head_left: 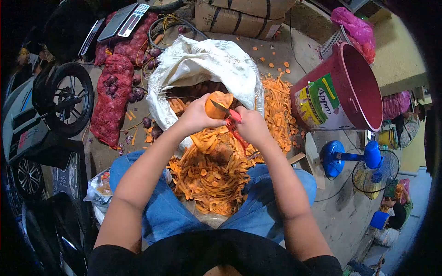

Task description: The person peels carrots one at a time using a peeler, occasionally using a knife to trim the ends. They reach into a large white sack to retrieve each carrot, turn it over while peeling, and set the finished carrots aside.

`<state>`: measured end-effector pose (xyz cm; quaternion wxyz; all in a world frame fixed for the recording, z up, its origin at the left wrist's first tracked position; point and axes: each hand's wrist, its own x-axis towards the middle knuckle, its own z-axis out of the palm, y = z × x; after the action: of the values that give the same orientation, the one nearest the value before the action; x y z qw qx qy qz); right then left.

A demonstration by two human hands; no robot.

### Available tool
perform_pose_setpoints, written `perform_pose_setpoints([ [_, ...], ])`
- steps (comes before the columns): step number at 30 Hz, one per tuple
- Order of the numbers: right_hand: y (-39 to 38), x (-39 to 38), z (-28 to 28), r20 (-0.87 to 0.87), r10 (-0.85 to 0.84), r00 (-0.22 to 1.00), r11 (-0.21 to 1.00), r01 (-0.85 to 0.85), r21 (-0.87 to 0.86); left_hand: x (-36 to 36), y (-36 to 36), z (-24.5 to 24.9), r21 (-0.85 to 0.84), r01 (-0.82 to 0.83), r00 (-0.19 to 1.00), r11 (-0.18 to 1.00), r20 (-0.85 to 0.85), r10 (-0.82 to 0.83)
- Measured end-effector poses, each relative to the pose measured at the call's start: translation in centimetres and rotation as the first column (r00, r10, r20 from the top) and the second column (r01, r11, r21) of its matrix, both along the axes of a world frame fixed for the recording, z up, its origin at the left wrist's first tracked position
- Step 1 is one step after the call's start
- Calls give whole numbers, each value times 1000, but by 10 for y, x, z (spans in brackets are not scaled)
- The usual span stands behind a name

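My left hand (pixel 201 116) is closed round a thick, peeled-looking carrot (pixel 216 110), its cut end facing up. In my right hand (pixel 251 127) is a red-handled knife (pixel 235 116), with its dark blade lying against the side of the carrot. Both hands meet over the front edge of an open white woven sack (pixel 235 60), which has more carrots (pixel 177 106) inside. Below them, a heap of orange peelings and slices (pixel 209 184) lies between my knees, and some long strips hang just under the left hand.
A red bucket (pixel 304 94) leans at the right, beside more orange scraps (pixel 278 110). Behind it sits a pink bag (pixel 354 27). A blue fan (pixel 372 156) lies farther right. On the left are net sacks of onions (pixel 110 101), a scale (pixel 124 23) and a motorbike (pixel 69 99).
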<state>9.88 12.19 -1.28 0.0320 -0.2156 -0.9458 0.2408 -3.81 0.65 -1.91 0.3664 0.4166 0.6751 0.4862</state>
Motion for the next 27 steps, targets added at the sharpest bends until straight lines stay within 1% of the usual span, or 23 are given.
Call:
perform_pose_setpoints([
  [1,0,0,-1,1,0,1000,1000,0,-1,1,0,0,12,18,999,1000,26,-18],
  [2,1,0,-1,10,7,1000,1000,-7,-14,2,-1,4,12,18,999,1000,27,-18],
  [4,2,0,-4,20,15,1000,1000,-15,-27,4,-4,18,39,93,995,995,16,-94],
  [5,3,1,-5,23,18,1000,999,-17,-50,4,-4,20,38,93,995,995,17,-94],
  [10,4,1,-6,53,15,998,996,-10,-91,0,-7,16,-6,191,978,982,89,-190],
  [14,6,0,-7,39,-16,999,995,19,-97,8,-7,15,56,158,986,986,41,-160],
  [15,8,0,-10,31,-22,999,995,25,-96,14,-6,22,-68,83,982,994,-163,-93],
  [16,9,0,-12,31,-23,999,995,26,-96,17,-6,26,-173,-16,930,985,-365,-49],
  [18,9,-1,-15,24,-33,999,992,35,-124,15,-6,25,-146,-12,926,989,-375,-44],
  [19,9,-1,-18,24,-32,999,992,35,-122,13,-6,24,-127,35,970,991,-236,-64],
  [20,9,-2,-22,-37,-25,999,990,19,-137,12,-6,24,-102,79,992,992,-92,-88],
  [21,9,-2,-25,-97,-18,995,988,3,-151,11,-7,23,-100,78,992,992,-91,-87],
  [22,9,-2,-26,-97,-16,995,989,1,-150,10,-8,23,-76,108,989,991,114,-99],
  [23,10,-3,-27,-98,-11,995,988,-5,-157,9,-9,23,-47,131,944,990,312,-110],
  [24,10,-4,-29,-101,-6,995,986,-11,-164,9,-8,24,-47,130,945,990,309,-109],
  [25,11,-4,-30,-102,-6,995,986,-11,-165,12,-8,24,-80,99,992,992,83,-93],
  [26,12,-4,-31,-79,-12,997,986,-2,-166,14,-7,25,-106,64,986,992,-149,-79],
  [27,12,-4,-33,-56,-17,998,986,8,-166,17,-7,28,-106,65,985,992,-150,-81],
])
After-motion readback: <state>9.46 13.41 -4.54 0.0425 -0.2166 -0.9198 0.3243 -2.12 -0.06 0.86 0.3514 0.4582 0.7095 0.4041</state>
